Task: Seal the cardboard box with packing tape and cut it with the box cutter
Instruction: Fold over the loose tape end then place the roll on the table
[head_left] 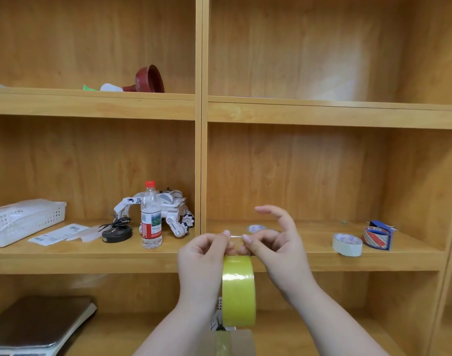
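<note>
A yellow roll of packing tape [238, 291] is held upright, edge-on to me, in front of the shelves. My left hand [203, 263] grips the roll's left side, with its thumb and forefinger pinched at the top. My right hand [273, 242] pinches the tape's free end at the top of the roll, its other fingers spread. A strip of cardboard box [235, 343] with tape on it shows at the bottom edge, below the roll. No box cutter is in view.
A wooden shelf unit [201, 124] fills the view. On the middle shelf stand a water bottle [151, 217], a white toy robot [168, 209], a white basket [24, 219], a clear tape roll [347, 244] and a red-patterned tape roll [375, 237]. A dark notebook [37, 322] lies lower left.
</note>
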Motion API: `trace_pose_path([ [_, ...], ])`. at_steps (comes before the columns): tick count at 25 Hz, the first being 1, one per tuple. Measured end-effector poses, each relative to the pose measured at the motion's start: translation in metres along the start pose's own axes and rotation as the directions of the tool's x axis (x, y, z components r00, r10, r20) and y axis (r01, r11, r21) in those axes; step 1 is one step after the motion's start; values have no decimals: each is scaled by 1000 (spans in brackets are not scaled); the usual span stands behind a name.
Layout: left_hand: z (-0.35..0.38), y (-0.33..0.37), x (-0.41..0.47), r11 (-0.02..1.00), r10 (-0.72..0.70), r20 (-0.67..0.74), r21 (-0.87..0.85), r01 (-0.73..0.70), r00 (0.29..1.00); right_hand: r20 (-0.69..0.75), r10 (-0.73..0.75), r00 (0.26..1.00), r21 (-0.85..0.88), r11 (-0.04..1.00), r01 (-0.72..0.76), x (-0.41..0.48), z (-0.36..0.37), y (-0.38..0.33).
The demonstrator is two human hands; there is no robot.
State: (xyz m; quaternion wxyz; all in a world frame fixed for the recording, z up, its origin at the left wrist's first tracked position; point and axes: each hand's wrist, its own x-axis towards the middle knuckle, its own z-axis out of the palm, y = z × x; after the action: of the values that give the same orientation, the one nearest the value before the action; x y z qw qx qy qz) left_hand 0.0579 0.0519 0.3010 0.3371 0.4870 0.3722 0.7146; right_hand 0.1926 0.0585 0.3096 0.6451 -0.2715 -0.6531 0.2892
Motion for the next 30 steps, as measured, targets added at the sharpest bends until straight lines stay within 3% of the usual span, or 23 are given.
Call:
trace_pose_path([
  [5, 6, -12, 1, 990, -135, -17, -29, 135, 991, 98, -56, 994, -47, 997, 61, 1, -5, 10],
  [9, 7, -15, 0, 988, -153, -1, -20, 153, 988, 165, -43, 985, -106, 992, 61, -1, -11, 15],
  [13, 4, -15, -3, 995, -98, 4, 17, 98, 995, 136, 73, 988, -114, 992, -58, -1, -14, 15],
  [19, -2, -16, -4, 995, -10, 84, 103, 1, 996, 28, 134, 991, -129, 983, -129, -1, -13, 15],
  [26, -9, -22, 6, 943, 115, 177, 289, -163, 978, -42, 32, 999, -368, 929, -45, -8, -11, 11],
  [30, -10, -25, 8, 901, 161, 154, 381, -209, 975, -31, 27, 999, -420, 907, -37, -5, -11, 17],
])
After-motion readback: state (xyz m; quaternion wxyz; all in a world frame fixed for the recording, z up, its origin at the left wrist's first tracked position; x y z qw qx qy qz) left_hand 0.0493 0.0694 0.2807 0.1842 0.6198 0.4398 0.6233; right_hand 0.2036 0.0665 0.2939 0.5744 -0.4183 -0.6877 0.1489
